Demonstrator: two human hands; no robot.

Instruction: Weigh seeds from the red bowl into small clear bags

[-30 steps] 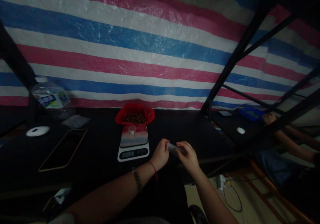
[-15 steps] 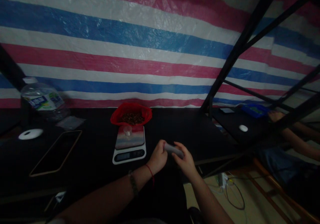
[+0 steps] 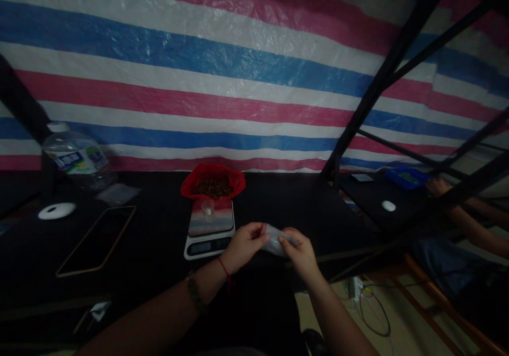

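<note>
My left hand and my right hand both pinch a small clear plastic bag between them, just above the black table. To the left of my hands stands a white digital scale with a tiny clear cup on its shiny plate. Behind the scale sits a red bag filled with small dark brown pieces.
A phone lies flat at the left, with a white round disc and a water bottle farther left. A striped tarp hangs behind. Black frame bars rise at right, where another person's arm rests by a blue tray.
The bag in my hands was rolled into a narrow shape; now it is spread wider between my fingers. My left palm has turned upward. The view shifted slightly.
</note>
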